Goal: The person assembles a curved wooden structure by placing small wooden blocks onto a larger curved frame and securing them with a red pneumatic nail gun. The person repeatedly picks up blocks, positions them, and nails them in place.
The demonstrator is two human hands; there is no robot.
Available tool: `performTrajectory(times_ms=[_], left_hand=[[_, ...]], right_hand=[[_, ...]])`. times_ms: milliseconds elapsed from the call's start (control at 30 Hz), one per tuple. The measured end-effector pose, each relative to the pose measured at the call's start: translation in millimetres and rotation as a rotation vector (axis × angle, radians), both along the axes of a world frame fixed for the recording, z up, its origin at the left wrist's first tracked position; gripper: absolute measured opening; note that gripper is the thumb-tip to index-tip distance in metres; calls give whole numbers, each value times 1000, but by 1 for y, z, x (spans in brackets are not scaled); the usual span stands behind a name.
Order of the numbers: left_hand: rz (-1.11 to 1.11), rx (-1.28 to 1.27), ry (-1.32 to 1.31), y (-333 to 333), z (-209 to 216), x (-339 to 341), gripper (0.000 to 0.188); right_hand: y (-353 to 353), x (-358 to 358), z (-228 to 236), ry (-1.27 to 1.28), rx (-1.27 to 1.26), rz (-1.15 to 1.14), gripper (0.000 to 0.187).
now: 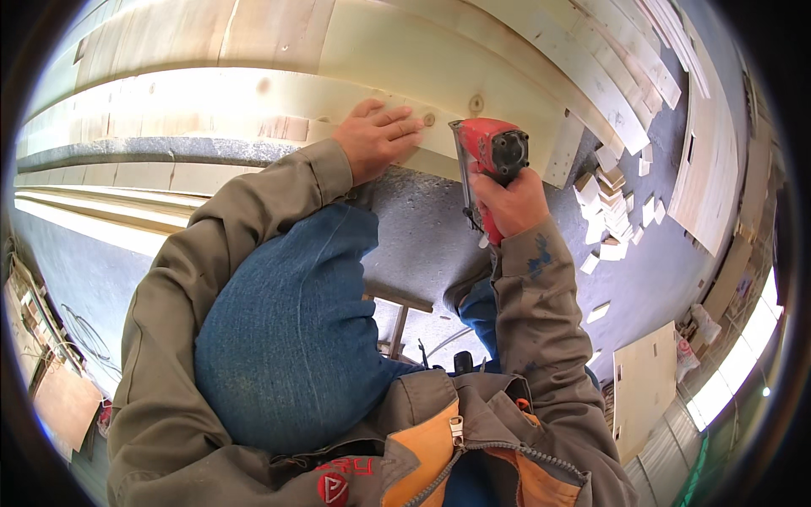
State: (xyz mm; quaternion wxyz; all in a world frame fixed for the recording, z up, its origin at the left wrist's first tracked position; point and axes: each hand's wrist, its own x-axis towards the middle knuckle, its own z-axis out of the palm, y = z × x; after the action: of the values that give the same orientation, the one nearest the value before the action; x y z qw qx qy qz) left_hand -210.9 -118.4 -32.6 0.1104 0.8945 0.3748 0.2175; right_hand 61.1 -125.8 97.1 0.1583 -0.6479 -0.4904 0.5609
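Observation:
A red and black nail gun [492, 150] is gripped in my right hand [513, 203], its nose end resting at or just over the near edge of a pale wooden board [279, 101]. My left hand [380, 138] lies flat on that same board, fingers stretched to the right, a short way left of the nail gun. The board shows several dark knots, one close to my fingertips. Behind it a wider light panel [397, 51] spreads away. Whether the nail gun's tip touches the wood I cannot tell.
Small wood offcuts [612, 215] are scattered on the grey floor [667, 194] to the right. Long planks [110, 215] lie at the left. A large sheet [708, 144] rests at the far right, and another panel [644, 389] nearer. A cable [89, 334] coils on the left floor.

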Motion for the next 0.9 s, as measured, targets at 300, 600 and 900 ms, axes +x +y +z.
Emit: performTrajectory(times_ms=[300,600,900], left_hand=[[10,25,-19,-1,-6,-1,29],[14,-43,-5,-2,-5,-1,30],[27,11,-22,0,-7,-1,26]], right_hand=[[9,-24,-14,-183,-31,45,30],[11,-24,-18,-167,-34,82,22],[14,-24,-19,-267,-50,115,32]])
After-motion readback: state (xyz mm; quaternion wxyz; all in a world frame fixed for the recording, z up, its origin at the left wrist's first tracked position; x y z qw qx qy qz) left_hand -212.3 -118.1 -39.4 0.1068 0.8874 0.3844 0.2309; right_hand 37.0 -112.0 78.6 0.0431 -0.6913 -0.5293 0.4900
